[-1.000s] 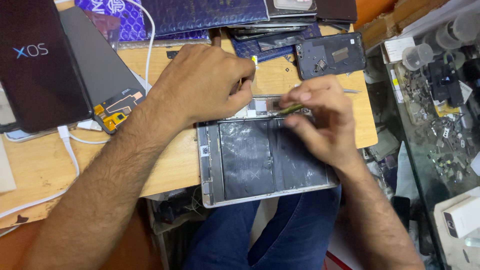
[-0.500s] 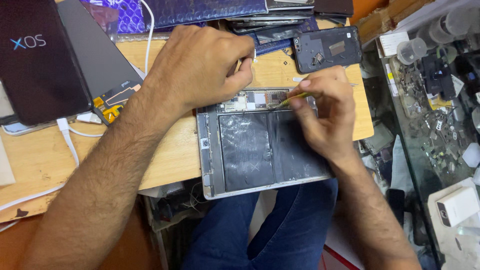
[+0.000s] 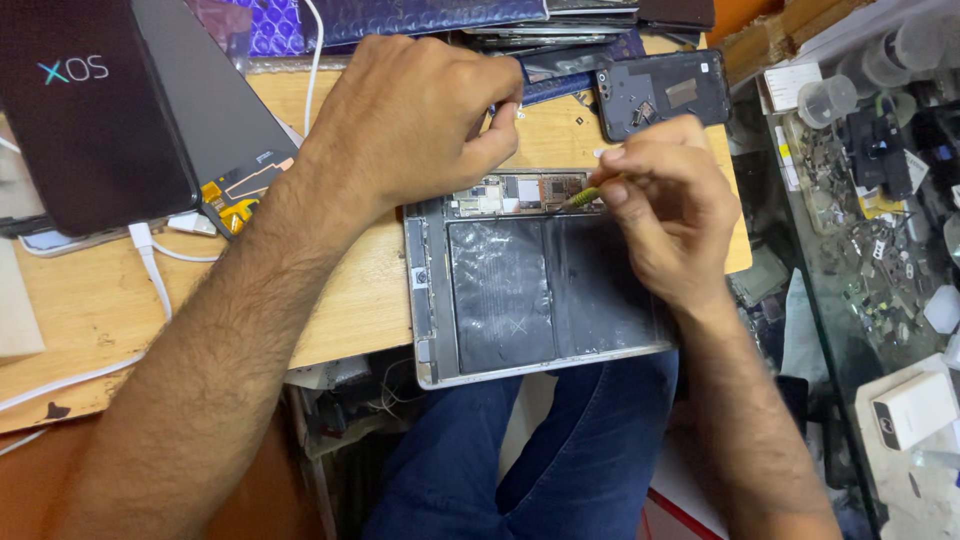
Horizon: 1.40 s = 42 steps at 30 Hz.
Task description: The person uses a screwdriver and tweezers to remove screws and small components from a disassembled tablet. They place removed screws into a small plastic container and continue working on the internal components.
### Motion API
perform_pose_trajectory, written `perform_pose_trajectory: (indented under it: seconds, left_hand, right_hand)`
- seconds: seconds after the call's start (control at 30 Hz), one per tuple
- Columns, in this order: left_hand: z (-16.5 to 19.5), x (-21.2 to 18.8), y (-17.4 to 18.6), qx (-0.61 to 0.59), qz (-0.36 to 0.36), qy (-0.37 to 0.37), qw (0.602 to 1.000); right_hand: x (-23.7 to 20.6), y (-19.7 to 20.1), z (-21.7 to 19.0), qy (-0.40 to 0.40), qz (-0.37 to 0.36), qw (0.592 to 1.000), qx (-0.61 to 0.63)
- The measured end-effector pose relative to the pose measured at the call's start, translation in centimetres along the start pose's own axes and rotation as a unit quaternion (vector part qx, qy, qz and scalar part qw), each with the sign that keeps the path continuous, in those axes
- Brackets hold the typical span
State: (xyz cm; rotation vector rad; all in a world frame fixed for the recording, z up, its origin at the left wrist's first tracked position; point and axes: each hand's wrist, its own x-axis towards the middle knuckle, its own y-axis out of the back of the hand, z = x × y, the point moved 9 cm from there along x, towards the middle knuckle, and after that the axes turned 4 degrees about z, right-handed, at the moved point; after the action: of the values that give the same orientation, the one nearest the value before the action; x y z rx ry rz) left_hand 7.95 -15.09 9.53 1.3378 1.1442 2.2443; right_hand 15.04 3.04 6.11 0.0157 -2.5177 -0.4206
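An opened tablet [image 3: 520, 290] lies face down at the near edge of the wooden table [image 3: 90, 310], its lower part jutting out over the person's lap; its inside shows a wide dark battery [image 3: 545, 290] filling most of the frame and a narrow strip of circuit board [image 3: 520, 192] along the far edge. The right hand [image 3: 665, 205] sits over the tablet's upper right corner, fingers pinched around a thin yellowish tool [image 3: 580, 197] whose tip rests on the circuit board; most of the tool is buried in the grip, so its kind is hard to make out. The left hand [image 3: 415, 115] hovers curled just beyond the tablet's far edge, thumb and forefinger pressed together; whether they grasp something small I cannot tell, since the fingertips hide it. The right side of the tablet frame is covered by the right hand and wrist.

On the far left a dark screen panel [image 3: 95, 110] lies partly out of frame, with a grey display and an orange flex cable [image 3: 235, 195] just beside it; a white cable [image 3: 150, 265] runs across the table beneath them. Beyond the hands lies a dark phone housing [image 3: 690, 95], open side up, near a pile of flat dark parts cut off by the top edge. To the right, below the table, a glass-topped case [image 3: 880, 250] holds small parts too tiny to name; a white box [image 3: 915, 408] rests on it.
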Motion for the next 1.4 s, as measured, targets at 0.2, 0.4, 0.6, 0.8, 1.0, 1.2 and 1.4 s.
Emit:
perform_pose_trajectory:
  seconds: [0.2, 0.4, 0.6, 0.8, 1.0, 1.2, 1.4]
  left_hand:
    - [-1.4, 0.8, -0.1, 0.005, -0.007, 0.007, 1.000]
    - [-0.2, 0.4, -2.1, 0.013, 0.001, -0.009, 1.000]
    - [-0.2, 2.3, -2.5, 0.028, 0.014, 0.031, 0.999]
    - [1.4, 2.8, 0.7, 0.065, 0.132, -0.051, 0.988]
    - [0.3, 2.0, 2.2, 0.074, 0.139, -0.053, 0.986]
    - [-1.9, -0.3, 2.0, -0.054, 0.047, 0.010, 0.997]
    - [-0.3, -1.6, -0.1, -0.144, -0.048, 0.031, 0.988]
  right_hand:
    - [1.5, -0.4, -0.2, 0.024, -0.015, 0.998, 0.051]
    - [-0.4, 0.4, 1.3, 0.001, -0.038, 0.999, 0.037]
    - [-0.2, 3.1, 3.1, -0.064, -0.019, 0.996, 0.061]
    - [0.0, 3.2, 2.5, -0.003, -0.045, 0.998, 0.052]
    - [-0.8, 3.3, 3.0, -0.001, -0.017, 1.000, 0.008]
    - [-0.2, 2.8, 3.5, -0.058, 0.167, 0.971, 0.158]
    - [0.4, 0.3, 2.5, -0.144, 0.211, 0.929, 0.268]
